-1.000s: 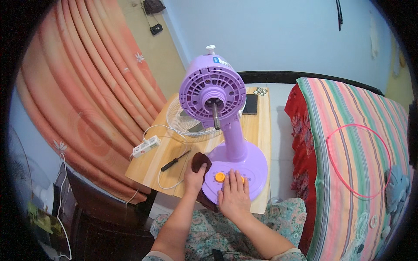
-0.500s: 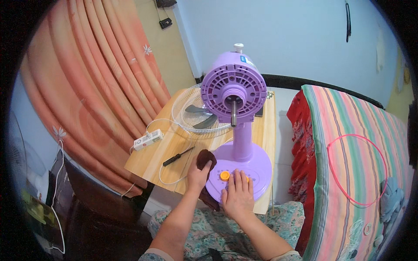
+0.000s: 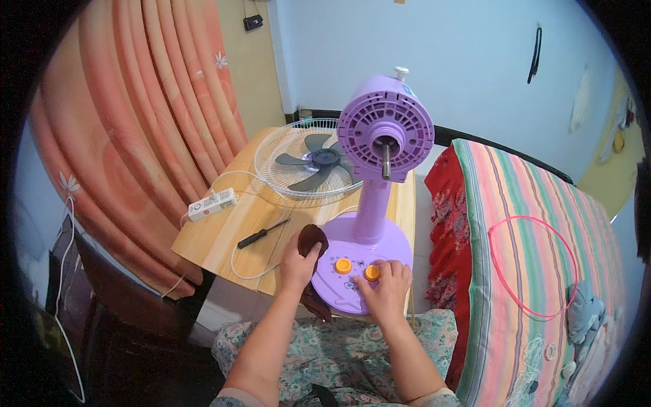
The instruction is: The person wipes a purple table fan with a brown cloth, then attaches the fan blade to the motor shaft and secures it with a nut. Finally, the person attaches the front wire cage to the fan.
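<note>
I see two bare hands at the near edge of one pale wooden table point(image 3: 186, 243). The left hand point(image 3: 297, 266) is closed around one dark brown cloth point(image 3: 312, 240), beside the rim of one glossy purple plastic fan stand point(image 3: 370, 211), upright at the table's near right corner. Its base carries two round orange knobs point(image 3: 344, 266); the right hand point(image 3: 386, 292), partly curled, has its fingers at the right-hand one, though I can't tell whether they grip it. Toward the left edge I count one black-handled screwdriver point(image 3: 253, 238) and, beyond it, one white rectangular power strip point(image 3: 212, 205). Near the far edge lies one round white wire guard point(image 3: 270, 191) with grey blades point(image 3: 310, 182), partly hidden, so I can't count those surely.
</note>
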`<act>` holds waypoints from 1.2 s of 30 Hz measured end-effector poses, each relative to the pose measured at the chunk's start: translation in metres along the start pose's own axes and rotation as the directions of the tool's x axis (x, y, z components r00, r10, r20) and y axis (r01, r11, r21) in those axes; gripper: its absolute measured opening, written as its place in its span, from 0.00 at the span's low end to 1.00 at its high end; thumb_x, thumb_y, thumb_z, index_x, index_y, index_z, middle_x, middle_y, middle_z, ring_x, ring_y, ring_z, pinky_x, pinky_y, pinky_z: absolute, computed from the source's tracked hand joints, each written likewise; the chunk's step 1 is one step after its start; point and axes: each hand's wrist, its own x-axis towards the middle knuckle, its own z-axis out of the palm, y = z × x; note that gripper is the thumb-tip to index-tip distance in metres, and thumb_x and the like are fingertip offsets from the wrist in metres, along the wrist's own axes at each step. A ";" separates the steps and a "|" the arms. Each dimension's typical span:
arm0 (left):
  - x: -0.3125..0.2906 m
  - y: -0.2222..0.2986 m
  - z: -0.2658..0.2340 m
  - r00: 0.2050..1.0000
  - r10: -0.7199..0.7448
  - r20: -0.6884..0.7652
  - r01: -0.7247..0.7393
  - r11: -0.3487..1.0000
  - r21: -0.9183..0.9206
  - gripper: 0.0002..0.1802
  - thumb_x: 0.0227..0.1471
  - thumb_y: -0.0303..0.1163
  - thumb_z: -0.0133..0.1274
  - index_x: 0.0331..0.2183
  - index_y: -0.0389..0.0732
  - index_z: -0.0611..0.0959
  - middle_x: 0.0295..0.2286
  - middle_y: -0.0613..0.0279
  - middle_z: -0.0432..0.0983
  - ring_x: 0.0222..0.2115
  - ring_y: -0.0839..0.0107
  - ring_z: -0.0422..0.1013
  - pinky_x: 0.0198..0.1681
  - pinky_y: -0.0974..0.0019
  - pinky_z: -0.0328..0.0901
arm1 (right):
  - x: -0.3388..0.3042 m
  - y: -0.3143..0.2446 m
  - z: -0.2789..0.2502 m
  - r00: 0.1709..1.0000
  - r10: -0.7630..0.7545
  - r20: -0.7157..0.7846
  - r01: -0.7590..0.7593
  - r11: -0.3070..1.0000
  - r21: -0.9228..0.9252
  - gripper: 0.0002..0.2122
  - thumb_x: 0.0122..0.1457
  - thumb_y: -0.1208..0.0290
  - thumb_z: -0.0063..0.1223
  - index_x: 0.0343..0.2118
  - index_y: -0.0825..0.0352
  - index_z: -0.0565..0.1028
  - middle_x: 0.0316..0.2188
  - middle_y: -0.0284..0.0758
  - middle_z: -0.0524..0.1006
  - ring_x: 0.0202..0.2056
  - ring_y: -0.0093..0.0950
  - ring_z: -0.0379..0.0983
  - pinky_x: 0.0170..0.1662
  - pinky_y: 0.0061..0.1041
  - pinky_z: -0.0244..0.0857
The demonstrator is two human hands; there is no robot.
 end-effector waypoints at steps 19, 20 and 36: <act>0.001 -0.004 0.000 1.000 0.023 -0.012 -0.022 0.995 0.099 0.27 0.47 0.44 0.59 0.47 0.42 0.76 0.41 0.50 0.75 0.43 0.52 0.71 0.46 0.55 0.65 | 0.006 0.017 0.009 0.989 -0.144 -0.032 0.146 0.989 0.041 0.12 0.45 0.68 0.65 0.31 0.68 0.77 0.29 0.39 0.71 0.37 0.41 0.68 0.61 0.51 0.49; 0.002 -0.007 0.002 0.999 0.034 -0.022 -0.032 0.995 0.090 0.28 0.47 0.45 0.59 0.47 0.42 0.76 0.41 0.50 0.75 0.43 0.51 0.71 0.46 0.55 0.65 | 0.007 0.017 0.009 0.989 -0.145 -0.024 0.146 0.988 0.044 0.12 0.45 0.68 0.65 0.31 0.68 0.77 0.29 0.39 0.70 0.37 0.41 0.68 0.61 0.51 0.49; 0.003 -0.011 0.004 0.999 0.041 -0.011 -0.040 0.999 0.027 0.28 0.48 0.43 0.59 0.48 0.38 0.74 0.43 0.48 0.74 0.44 0.53 0.70 0.47 0.57 0.65 | 0.011 0.038 0.007 0.975 -0.198 0.097 0.177 0.965 0.193 0.23 0.45 0.69 0.65 0.47 0.64 0.74 0.38 0.38 0.74 0.44 0.39 0.69 0.63 0.47 0.47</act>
